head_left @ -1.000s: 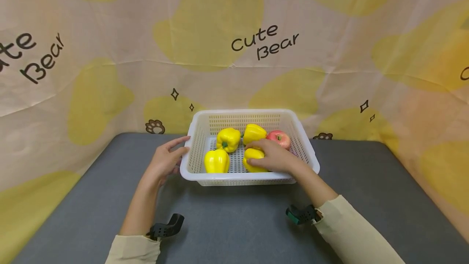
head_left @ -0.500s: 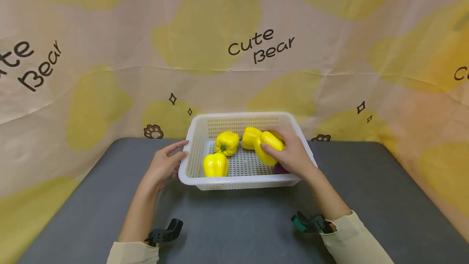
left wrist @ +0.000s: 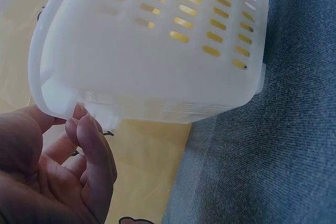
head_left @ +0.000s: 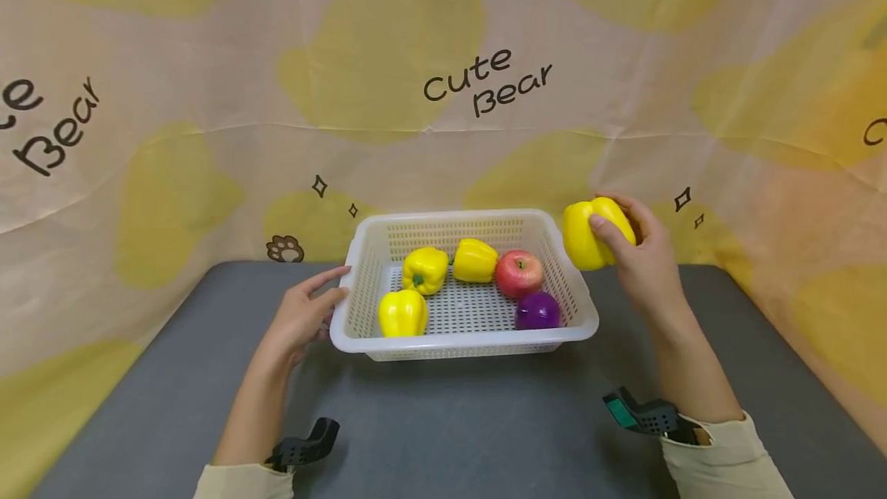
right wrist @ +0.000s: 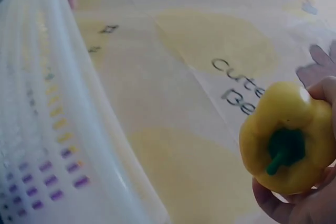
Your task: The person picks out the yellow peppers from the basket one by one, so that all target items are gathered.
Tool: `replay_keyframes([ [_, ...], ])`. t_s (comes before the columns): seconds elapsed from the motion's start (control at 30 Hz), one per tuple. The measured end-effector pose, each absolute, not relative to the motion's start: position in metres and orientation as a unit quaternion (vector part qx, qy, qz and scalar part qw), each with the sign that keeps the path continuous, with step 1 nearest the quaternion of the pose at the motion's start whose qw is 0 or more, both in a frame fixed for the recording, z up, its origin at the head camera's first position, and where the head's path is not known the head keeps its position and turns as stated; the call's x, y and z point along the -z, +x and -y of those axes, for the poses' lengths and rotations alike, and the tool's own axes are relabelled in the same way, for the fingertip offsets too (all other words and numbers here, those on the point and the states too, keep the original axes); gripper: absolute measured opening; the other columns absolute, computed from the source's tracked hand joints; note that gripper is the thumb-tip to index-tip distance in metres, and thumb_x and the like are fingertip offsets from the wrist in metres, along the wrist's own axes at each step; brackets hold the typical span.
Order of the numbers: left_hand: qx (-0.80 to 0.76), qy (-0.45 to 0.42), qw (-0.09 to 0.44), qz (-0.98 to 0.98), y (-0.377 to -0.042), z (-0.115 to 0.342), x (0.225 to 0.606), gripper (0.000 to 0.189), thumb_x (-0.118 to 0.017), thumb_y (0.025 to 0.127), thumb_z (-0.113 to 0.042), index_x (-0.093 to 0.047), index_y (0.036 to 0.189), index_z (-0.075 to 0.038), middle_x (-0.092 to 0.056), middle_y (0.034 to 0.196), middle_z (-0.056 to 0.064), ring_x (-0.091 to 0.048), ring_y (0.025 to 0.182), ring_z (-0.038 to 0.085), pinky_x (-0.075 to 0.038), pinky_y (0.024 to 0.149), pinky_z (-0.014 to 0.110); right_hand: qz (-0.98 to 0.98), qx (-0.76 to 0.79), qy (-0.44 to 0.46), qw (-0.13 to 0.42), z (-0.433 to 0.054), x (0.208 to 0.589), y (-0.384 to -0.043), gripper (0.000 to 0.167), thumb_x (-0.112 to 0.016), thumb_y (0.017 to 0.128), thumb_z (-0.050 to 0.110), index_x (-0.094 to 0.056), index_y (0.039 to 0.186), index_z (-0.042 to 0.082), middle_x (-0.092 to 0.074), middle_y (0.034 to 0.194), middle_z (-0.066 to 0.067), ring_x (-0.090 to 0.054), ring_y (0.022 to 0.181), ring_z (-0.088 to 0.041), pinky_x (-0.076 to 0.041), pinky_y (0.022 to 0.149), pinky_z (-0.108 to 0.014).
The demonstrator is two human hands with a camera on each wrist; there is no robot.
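A white plastic basket (head_left: 464,343) stands on the grey table. My left hand (head_left: 298,319) pinches its left rim; the left wrist view shows curled fingers (left wrist: 94,145) at the rim's corner. Beyond the basket's right rim, my right hand (head_left: 647,256) holds a yellow bell pepper (head_left: 592,233) in the air, thumb on the near side. Its green stem (right wrist: 286,150) shows in the right wrist view. Inside the basket lie three yellow bell peppers (head_left: 425,269), a red apple (head_left: 519,273) at the right, and a shiny purple round thing (head_left: 537,311) in front of the apple.
The grey table (head_left: 443,422) extends on both sides of the basket. Behind it hangs a cloth (head_left: 388,52) printed with yellow patches and lettering. Dark wrist bands (head_left: 647,414) are worn on both forearms.
My right hand has gripped the front right bell pepper, lifted it and carried it right, past the basket's rim. The apple and purple thing now show fully. My left hand stays at the rim.
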State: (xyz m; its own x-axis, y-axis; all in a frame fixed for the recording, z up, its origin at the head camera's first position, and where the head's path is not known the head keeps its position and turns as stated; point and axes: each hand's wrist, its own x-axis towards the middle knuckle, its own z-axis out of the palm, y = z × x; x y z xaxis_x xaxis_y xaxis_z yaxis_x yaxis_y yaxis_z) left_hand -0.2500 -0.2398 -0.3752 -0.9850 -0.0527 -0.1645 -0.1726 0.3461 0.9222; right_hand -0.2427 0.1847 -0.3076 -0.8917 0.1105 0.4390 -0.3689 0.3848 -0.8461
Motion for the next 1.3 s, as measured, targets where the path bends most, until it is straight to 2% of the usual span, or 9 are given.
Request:
replay_keyframes([
  [0.23,-0.563,-0.069,0.053,-0.822,-0.251,0.241,0.376,0.05,-0.057,0.101,-0.03,-0.049,0.151,-0.023,-0.07,0.114,0.016,-0.067,0.07,0.014,-0.053,0.058,0.028,0.807,-0.547,0.001,0.222,-0.203,0.314,-0.252,0.048,-0.06,0.1,0.037,-0.058,0.141,0.01,-0.057,0.115,0.014,-0.058,0.092,-0.008,-0.052,0.074,-0.01],
  [0.37,-0.562,-0.069,0.053,-0.823,-0.251,0.241,0.376,0.05,-0.056,0.102,-0.029,-0.049,0.151,-0.023,-0.07,0.116,0.017,-0.068,0.07,0.015,-0.053,0.058,0.028,0.813,-0.542,-0.066,0.205,-0.211,0.324,-0.262,0.056,-0.062,0.098,0.042,-0.056,0.143,0.008,-0.058,0.125,0.001,-0.055,0.093,-0.008,-0.05,0.072,-0.009],
  [0.47,-0.562,-0.068,0.052,-0.823,-0.251,0.241,0.375,0.05,-0.056,0.102,-0.029,-0.049,0.151,-0.023,-0.07,0.116,0.017,-0.068,0.07,0.015,-0.053,0.058,0.027,0.826,-0.519,-0.094,0.197,-0.215,0.332,-0.268,0.06,-0.065,0.094,0.046,-0.057,0.142,0.01,-0.056,0.135,-0.011,-0.054,0.096,-0.012,-0.049,0.069,-0.008],
  [0.67,-0.56,-0.068,0.053,-0.824,-0.251,0.24,0.375,0.051,-0.056,0.102,-0.031,-0.048,0.151,-0.023,-0.071,0.116,0.015,-0.068,0.07,0.013,-0.053,0.057,0.028,0.863,-0.463,-0.08,0.187,-0.215,0.346,-0.276,0.061,-0.068,0.091,0.048,-0.061,0.137,0.008,-0.058,0.136,-0.022,-0.056,0.105,-0.029,-0.046,0.067,-0.013],
  [0.8,-0.56,-0.068,0.054,-0.824,-0.251,0.24,0.374,0.051,-0.056,0.102,-0.031,-0.048,0.151,-0.023,-0.072,0.111,0.012,-0.067,0.069,0.013,-0.053,0.057,0.028,0.872,-0.446,-0.066,0.192,-0.214,0.351,-0.278,0.058,-0.07,0.09,0.048,-0.064,0.134,0.011,-0.063,0.131,-0.018,-0.055,0.104,-0.027,-0.045,0.072,-0.019],
  [0.93,-0.56,-0.067,0.055,-0.824,-0.251,0.241,0.374,0.051,-0.056,0.102,-0.03,-0.048,0.151,-0.022,-0.072,0.106,0.009,-0.067,0.069,0.014,-0.054,0.058,0.029,0.878,-0.437,-0.056,0.186,-0.214,0.354,-0.278,0.058,-0.068,0.092,0.049,-0.064,0.136,0.011,-0.065,0.125,-0.018,-0.053,0.097,-0.025,-0.045,0.071,-0.02],
  [1.1,-0.565,-0.065,0.06,-0.821,-0.251,0.241,0.376,0.052,-0.056,0.102,-0.03,-0.046,0.153,-0.021,-0.071,0.114,0.014,-0.068,0.07,0.014,-0.055,0.059,0.028,0.89,-0.426,-0.059,0.155,-0.216,0.355,-0.278,0.063,-0.06,0.096,0.053,-0.059,0.142,0.01,-0.063,0.117,-0.023,-0.054,0.09,-0.027,-0.049,0.065,-0.023],
  [1.2,-0.569,-0.064,0.062,-0.818,-0.252,0.24,0.377,0.053,-0.056,0.102,-0.031,-0.046,0.153,-0.02,-0.07,0.119,0.016,-0.069,0.071,0.014,-0.055,0.058,0.028,0.895,-0.422,-0.045,0.135,-0.217,0.354,-0.278,0.063,-0.06,0.097,0.049,-0.055,0.145,0.009,-0.06,0.116,-0.024,-0.056,0.088,-0.03,-0.054,0.064,-0.026],
  [1.3,-0.57,-0.063,0.062,-0.817,-0.252,0.24,0.377,0.053,-0.056,0.102,-0.031,-0.046,0.153,-0.02,-0.071,0.116,0.014,-0.068,0.071,0.013,-0.054,0.058,0.028,0.907,-0.407,-0.015,0.105,-0.22,0.352,-0.277,0.062,-0.058,0.099,0.039,-0.048,0.15,0.006,-0.058,0.12,-0.025,-0.056,0.092,-0.032,-0.053,0.067,-0.027],
])
